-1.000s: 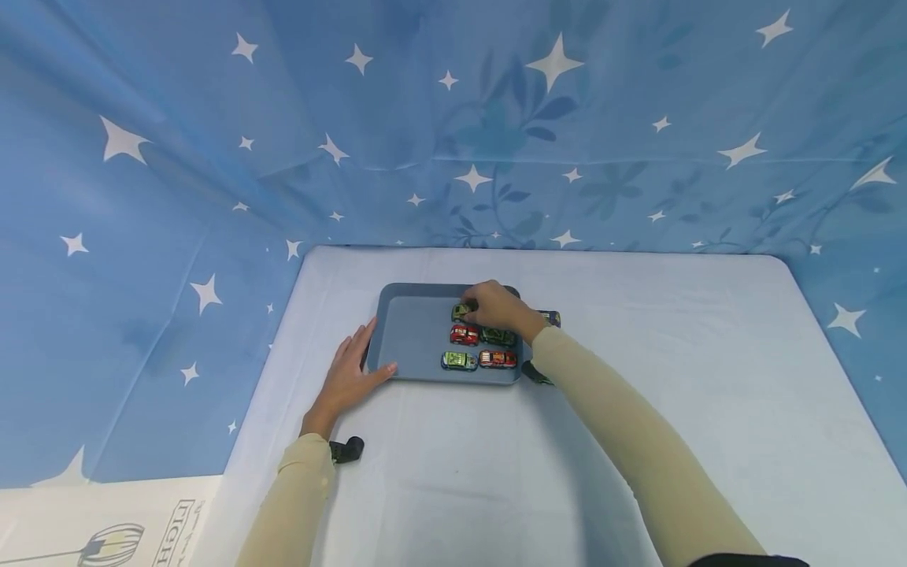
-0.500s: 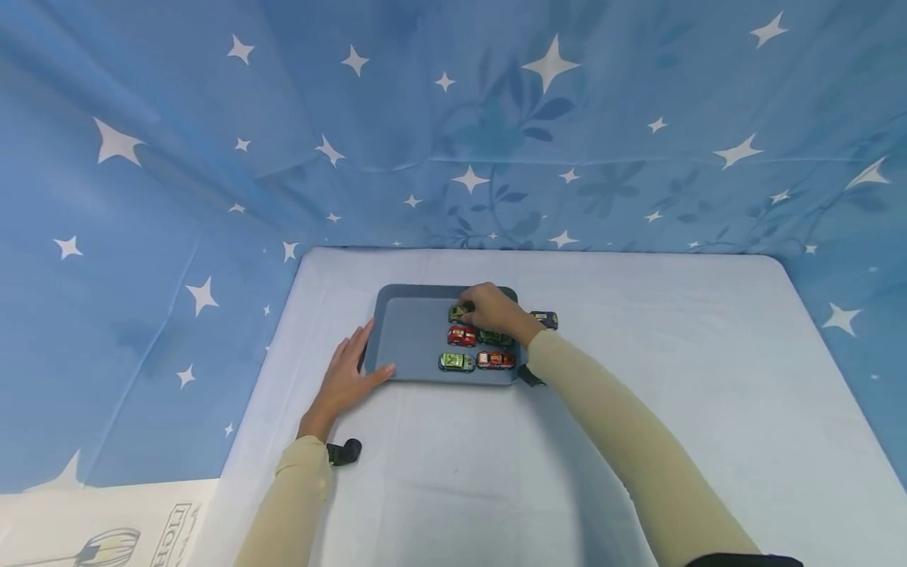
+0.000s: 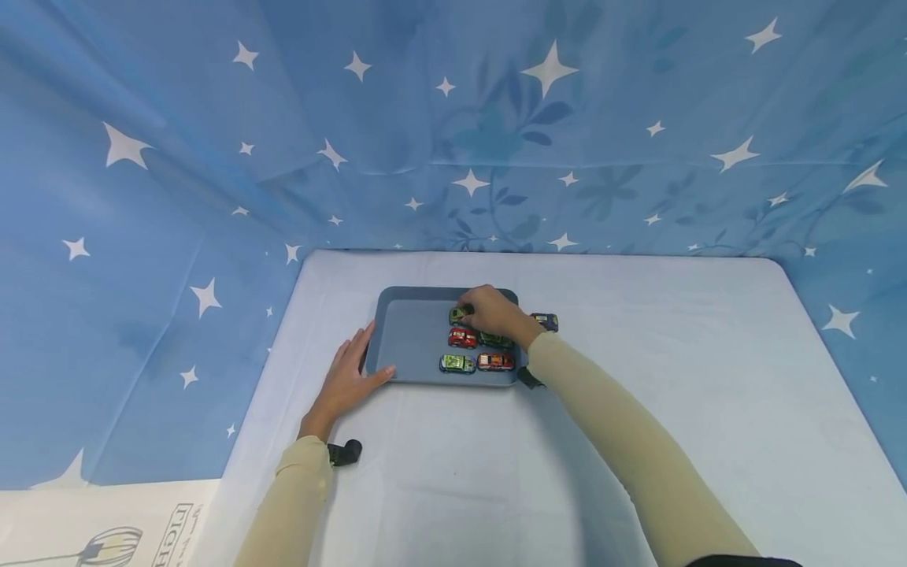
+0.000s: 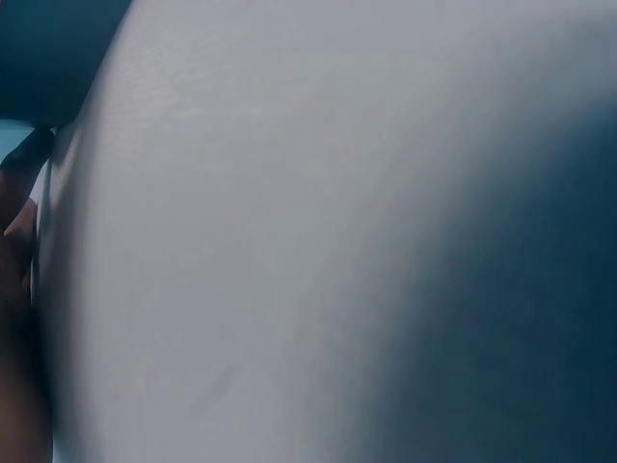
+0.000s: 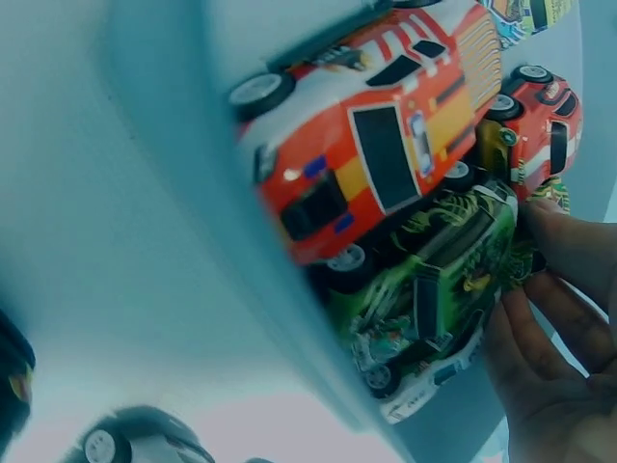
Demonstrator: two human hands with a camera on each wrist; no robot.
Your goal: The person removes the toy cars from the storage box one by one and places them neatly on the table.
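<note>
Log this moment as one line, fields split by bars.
left hand: touches tray, left end | right hand: pinches olive-green car, lift unclear | red car: in tray | dark blue car: outside tray, right

A white tabletop (image 3: 708,346) with rounded far corners fills the middle and right of the scene. Beyond its far edge hangs a blue cloth (image 3: 397,118), which also spreads along the left and right sides. White four-pointed stars (image 3: 549,71) dot the cloth, with darker blue leaves (image 3: 551,113) and flowers toward the far middle and right. At near left lies a cream panel (image 3: 42,516) with a printed drawing (image 3: 116,547) and boxed lettering (image 3: 172,535). A soft shadow (image 3: 591,480) crosses the near tabletop.
</note>
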